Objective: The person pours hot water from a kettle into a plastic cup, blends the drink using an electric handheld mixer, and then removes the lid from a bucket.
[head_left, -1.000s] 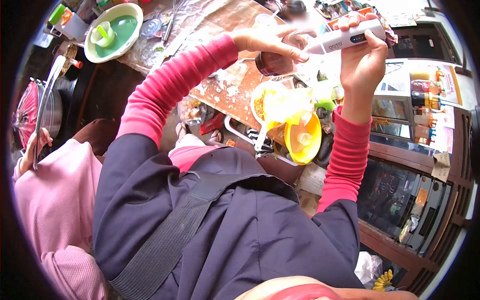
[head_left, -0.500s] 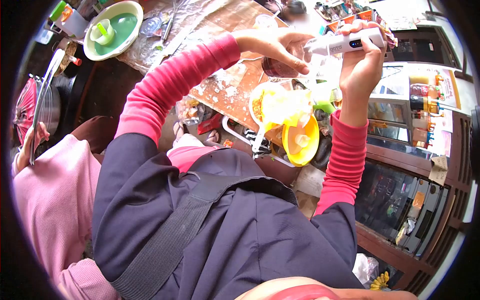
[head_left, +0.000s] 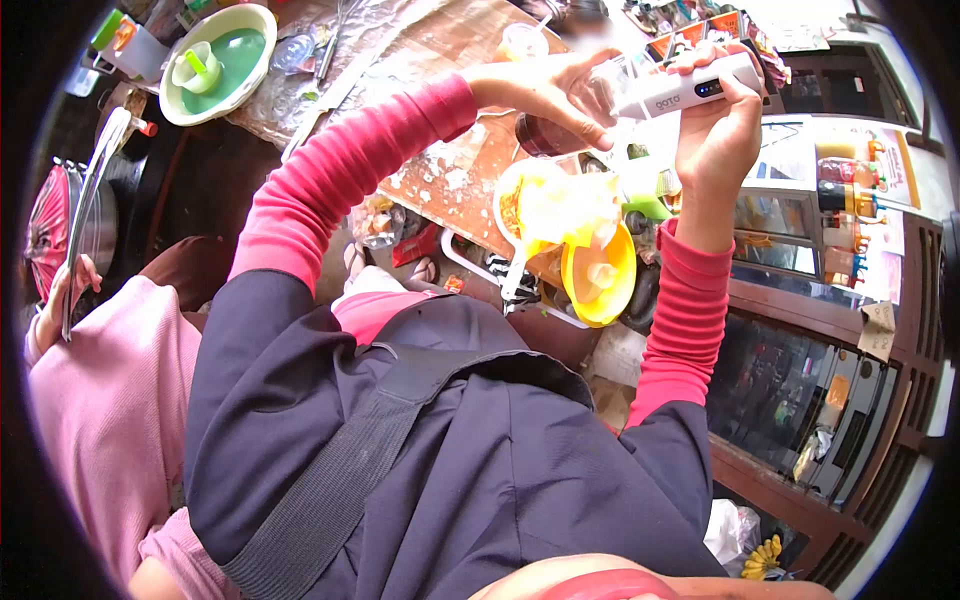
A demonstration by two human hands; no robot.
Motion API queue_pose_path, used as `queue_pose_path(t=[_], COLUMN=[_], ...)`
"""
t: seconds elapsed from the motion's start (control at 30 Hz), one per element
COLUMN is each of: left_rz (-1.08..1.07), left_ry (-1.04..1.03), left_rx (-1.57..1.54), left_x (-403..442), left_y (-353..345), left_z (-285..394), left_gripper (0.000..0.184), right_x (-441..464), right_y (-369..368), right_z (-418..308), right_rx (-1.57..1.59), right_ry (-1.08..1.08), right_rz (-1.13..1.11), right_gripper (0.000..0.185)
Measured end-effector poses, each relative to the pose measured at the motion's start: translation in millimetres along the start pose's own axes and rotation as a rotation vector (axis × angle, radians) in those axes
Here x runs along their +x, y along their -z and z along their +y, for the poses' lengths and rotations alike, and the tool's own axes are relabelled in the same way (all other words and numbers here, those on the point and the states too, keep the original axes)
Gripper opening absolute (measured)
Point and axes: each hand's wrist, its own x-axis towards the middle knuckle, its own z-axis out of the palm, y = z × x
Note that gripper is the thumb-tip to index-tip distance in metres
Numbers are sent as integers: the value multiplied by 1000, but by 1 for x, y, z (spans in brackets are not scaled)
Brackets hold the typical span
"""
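Note:
My right hand (head_left: 718,135) is wrapped round a white handheld electric device (head_left: 665,100) with a small lit display, held nearly level above the table's far right part. The device's pale end points left toward my left hand (head_left: 540,92). That hand curves with thumb and fingers apart around a clear container with dark brown contents (head_left: 545,136); its grip there is partly hidden. Just below the hands are a yellow lid (head_left: 600,275) with a knob and a brightly lit, yellow-filled tub (head_left: 512,205). Glare washes out the space between the hands.
A basin of green liquid (head_left: 262,62) holding a light green cup stands at the upper left. A knife (head_left: 335,105) lies on the wooden table (head_left: 440,185). Another person in pink (head_left: 120,390) holds metal tongs (head_left: 85,220) at left. Glass cabinets (head_left: 800,390) stand right.
The device has tilted slightly and shifted a little to the left in my right hand. My left hand has hardly moved. The view has shifted slightly.

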Motion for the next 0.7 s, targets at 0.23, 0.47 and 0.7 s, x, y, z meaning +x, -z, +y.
queue_pose_path(t=[0.23, 0.47, 0.7], left_rz=[-16, -56, 128], left_ry=[-56, 50, -320], left_rx=[113, 136, 469], left_x=[5, 0, -20], left_y=[9, 9, -7], left_z=[-20, -15, 20], left_gripper=[89, 114, 94], right_x=[0, -4, -31], right_y=[-1, -3, -28], right_z=[-11, -1, -1], right_rx=[133, 44, -108], right_ry=[-57, 3, 203], right_rz=[48, 29, 51], right_gripper=[30, 32, 39])
